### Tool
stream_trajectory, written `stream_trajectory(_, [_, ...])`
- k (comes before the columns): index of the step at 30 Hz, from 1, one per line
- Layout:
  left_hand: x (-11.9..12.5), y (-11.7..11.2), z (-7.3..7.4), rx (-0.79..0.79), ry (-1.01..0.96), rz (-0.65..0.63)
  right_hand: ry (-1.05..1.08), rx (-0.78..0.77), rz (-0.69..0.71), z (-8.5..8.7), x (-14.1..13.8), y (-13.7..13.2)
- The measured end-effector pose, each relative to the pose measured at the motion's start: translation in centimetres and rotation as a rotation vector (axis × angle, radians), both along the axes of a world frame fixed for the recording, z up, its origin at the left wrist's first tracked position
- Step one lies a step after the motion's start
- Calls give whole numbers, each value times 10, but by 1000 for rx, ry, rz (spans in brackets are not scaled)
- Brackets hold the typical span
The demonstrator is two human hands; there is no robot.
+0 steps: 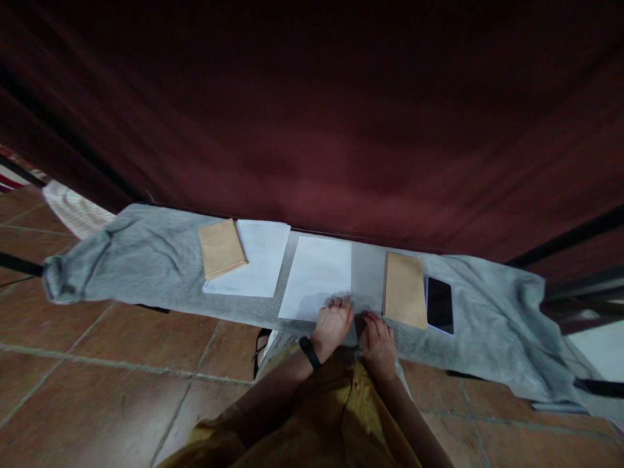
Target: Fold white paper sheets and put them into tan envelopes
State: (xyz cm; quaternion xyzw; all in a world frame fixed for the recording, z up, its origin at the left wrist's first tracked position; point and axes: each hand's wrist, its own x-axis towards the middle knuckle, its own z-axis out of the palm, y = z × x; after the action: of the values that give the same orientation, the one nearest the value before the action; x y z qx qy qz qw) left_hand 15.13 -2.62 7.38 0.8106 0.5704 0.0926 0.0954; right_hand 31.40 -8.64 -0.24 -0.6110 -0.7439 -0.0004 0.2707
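Note:
A white sheet of paper (319, 276) lies flat on a grey cloth (146, 260) that covers a long low surface. My left hand (332, 324) rests on the sheet's near right corner, its fingers curled down onto the paper. My right hand (377, 338) lies just right of it on the grey cloth, fingers stretched forward and flat, holding nothing. A brown envelope (404, 289) sits to the right of my right hand, with a black phone (439, 304) beside it.
Further left, a second brown envelope (221, 247) lies over another white sheet (258, 260). A dark red curtain (312, 130) hangs behind the surface. Terracotta floor tiles (97, 364) spread to the left. Black bars cross the right edge.

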Motion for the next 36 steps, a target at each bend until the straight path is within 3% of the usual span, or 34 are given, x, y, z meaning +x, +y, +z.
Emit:
stream_trajectory(5, [-17, 2, -4, 71, -17, -26, -18, 9, 2, 0, 0, 1])
stream_trajectory(11, [-66, 0, -33, 142, 15, -130, 28, -6, -6, -1, 2, 1])
stream_trajectory(14, [-77, -6, -43, 140, 51, -133, 113, -15, -31, 1, 0, 5])
stream_trajectory(19, [-74, -9, -47, 173, 90, -131, 221, -7, 46, 8, -20, 16])
stream_trajectory(23, [-72, -8, -49, 169, 100, -136, 86, -12, 158, 12, -39, 21])
stream_trajectory(28, [-73, -8, -51, 166, 97, -142, -89, -30, 143, 13, -46, 20])
stream_trajectory(36, [-70, 0, -55, 158, 91, -166, -124, -13, 122, 11, -46, 20])
